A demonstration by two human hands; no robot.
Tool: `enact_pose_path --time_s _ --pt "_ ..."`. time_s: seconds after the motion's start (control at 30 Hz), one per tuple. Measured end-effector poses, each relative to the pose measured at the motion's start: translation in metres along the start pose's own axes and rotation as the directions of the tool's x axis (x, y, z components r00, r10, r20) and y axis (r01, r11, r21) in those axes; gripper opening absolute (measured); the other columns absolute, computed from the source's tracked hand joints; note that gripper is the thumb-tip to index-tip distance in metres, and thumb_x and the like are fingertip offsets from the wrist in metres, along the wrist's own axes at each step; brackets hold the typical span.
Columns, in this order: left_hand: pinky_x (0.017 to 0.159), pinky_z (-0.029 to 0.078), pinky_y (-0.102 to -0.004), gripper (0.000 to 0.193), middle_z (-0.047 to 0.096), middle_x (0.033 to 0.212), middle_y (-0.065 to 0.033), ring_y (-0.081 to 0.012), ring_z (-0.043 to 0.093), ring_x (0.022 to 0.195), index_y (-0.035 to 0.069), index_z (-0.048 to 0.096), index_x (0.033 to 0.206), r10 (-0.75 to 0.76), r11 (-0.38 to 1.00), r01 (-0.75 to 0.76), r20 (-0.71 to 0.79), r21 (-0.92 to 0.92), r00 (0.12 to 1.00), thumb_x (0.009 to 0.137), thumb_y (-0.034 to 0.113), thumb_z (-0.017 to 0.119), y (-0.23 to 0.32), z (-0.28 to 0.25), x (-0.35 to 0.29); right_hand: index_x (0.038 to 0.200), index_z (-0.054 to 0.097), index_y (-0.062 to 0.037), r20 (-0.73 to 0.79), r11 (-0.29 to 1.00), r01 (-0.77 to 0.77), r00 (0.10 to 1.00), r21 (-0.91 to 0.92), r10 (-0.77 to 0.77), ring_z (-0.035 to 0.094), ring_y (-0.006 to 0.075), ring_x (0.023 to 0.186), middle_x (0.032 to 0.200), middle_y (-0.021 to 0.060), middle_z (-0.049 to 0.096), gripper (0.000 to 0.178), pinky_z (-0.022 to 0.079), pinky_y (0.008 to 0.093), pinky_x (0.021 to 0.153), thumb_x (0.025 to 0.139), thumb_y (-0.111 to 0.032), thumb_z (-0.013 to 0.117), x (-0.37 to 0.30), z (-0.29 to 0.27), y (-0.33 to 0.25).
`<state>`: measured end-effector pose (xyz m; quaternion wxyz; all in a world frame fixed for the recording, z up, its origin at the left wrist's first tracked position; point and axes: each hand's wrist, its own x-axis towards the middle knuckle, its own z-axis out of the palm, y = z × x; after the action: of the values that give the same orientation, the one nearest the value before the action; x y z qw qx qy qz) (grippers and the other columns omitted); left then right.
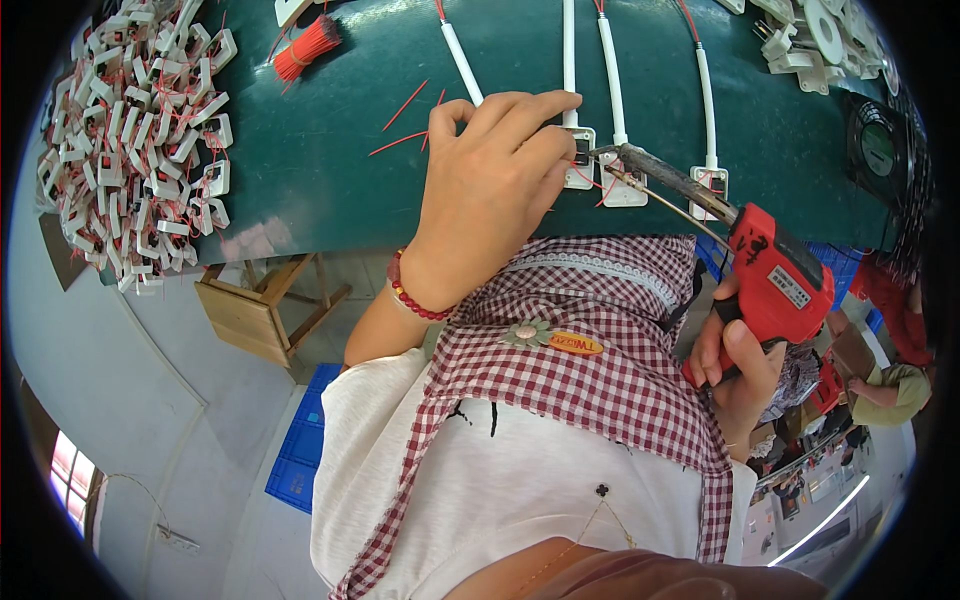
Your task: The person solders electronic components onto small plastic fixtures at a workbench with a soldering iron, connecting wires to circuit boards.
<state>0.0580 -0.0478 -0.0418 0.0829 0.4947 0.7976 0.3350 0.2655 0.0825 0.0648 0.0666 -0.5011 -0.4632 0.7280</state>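
My right hand (pixel 738 372) is wrapped round the handle of a red soldering gun (pixel 782 278). The gun's dark barrel points left, and its tip reaches a small white plastic housing (pixel 580 178) on the green table. My left hand (pixel 492 172) grips that housing, fingertips on it and on its white tube (pixel 569 60). Part of the housing is hidden under those fingers. Just to the right lies a second white housing (pixel 625 190) with a tube, below the barrel. Farther right is a third housing (pixel 711 190) with thin red wires.
A big heap of white housings with red wires (pixel 140 150) covers the table's left side. A bundle of red wires (pixel 307 48) and several loose pieces lie near it. White plastic parts (pixel 815 40) and a black round device (pixel 880 147) stand at the right. A wooden stool (pixel 255 310) is below.
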Motion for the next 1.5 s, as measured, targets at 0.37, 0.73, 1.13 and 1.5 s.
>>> enact_pose_path --time_s 0.37,0.73,1.13,1.5 --pt "0.083 0.033 -0.0383 0.018 0.064 0.109 0.0018 -0.0175 0.059 0.099 0.012 0.055 0.077 0.001 1.000 0.003 -0.134 0.030 0.991 0.069 0.005 0.069 0.030 0.009 0.007 0.107 0.045 0.0081 -0.098 0.993 0.112 0.989 0.024 -0.109 0.039 0.0094 0.036 0.051 0.0075 0.047 0.039 0.036 0.0222 0.035 0.082 -0.019 0.057 -0.002 -0.009 -0.003" --pt "0.081 0.032 -0.0400 0.015 0.065 0.103 0.0051 -0.0141 0.060 0.095 0.010 0.055 0.075 0.023 0.976 0.014 -0.166 0.218 0.986 0.071 0.008 0.069 0.038 0.043 0.004 0.106 0.046 0.0078 -0.093 0.996 0.088 0.992 0.030 -0.085 0.039 0.0088 0.036 0.053 0.0075 0.048 0.038 0.037 0.0223 0.035 0.082 -0.019 0.058 -0.008 -0.031 0.009" --pt "0.081 0.032 -0.0397 0.013 0.065 0.106 0.0056 -0.0136 0.059 0.097 0.011 0.057 0.076 -0.013 0.990 0.030 -0.129 0.135 0.992 0.071 0.007 0.069 0.038 0.039 0.004 0.105 0.044 0.0049 -0.061 0.999 0.043 0.997 -0.034 -0.045 0.038 0.0063 0.036 0.053 0.0050 0.047 0.040 0.035 0.0200 0.036 0.082 -0.025 0.060 -0.009 -0.029 0.011" --pt "0.082 0.032 -0.0406 0.012 0.064 0.107 0.0052 -0.0150 0.058 0.099 0.011 0.060 0.077 -0.011 0.993 0.026 -0.132 0.112 0.991 0.069 0.007 0.068 0.038 0.038 0.004 0.102 0.045 0.0022 -0.068 0.999 0.018 0.997 -0.051 -0.022 0.038 0.0064 0.037 0.053 0.0053 0.047 0.036 0.036 0.0200 0.037 0.082 -0.024 0.060 -0.011 -0.029 0.012"
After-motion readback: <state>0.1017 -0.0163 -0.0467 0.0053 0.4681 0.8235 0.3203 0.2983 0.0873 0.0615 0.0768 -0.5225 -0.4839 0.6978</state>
